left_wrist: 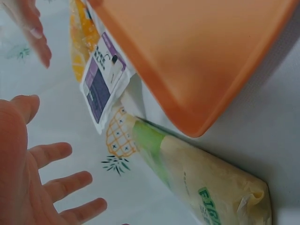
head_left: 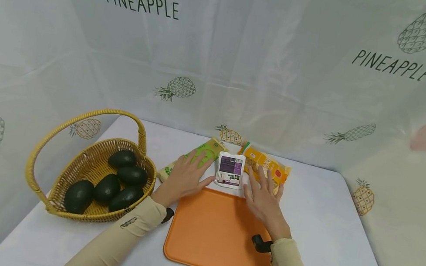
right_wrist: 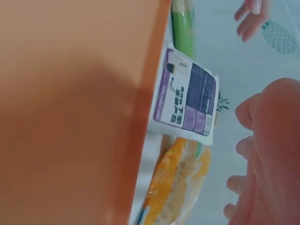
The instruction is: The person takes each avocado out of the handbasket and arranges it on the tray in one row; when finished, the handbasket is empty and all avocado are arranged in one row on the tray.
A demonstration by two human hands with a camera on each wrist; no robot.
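Note:
My left hand [head_left: 185, 178], fingers spread, is over the near side of a long green and cream packet [head_left: 213, 147]. In the left wrist view its fingers stay apart from that packet [left_wrist: 201, 173] and hold nothing. My right hand [head_left: 264, 200] also has its fingers spread, beside an orange bag with a see-through part [head_left: 262, 163]. The right wrist view shows the bag [right_wrist: 173, 183] with a gap between it and the fingers. Between the hands lies a white pouch with a purple label [head_left: 230, 170]. An orange tray [head_left: 216, 239] lies below the hands, near the pouch.
To the left stands a yellow woven basket [head_left: 94, 170] with a tall arched handle [head_left: 39, 152]. Several dark green avocados [head_left: 79, 197] lie inside it. A white cloth [head_left: 328, 225] covers the table, and a pineapple-print curtain [head_left: 252, 67] hangs behind.

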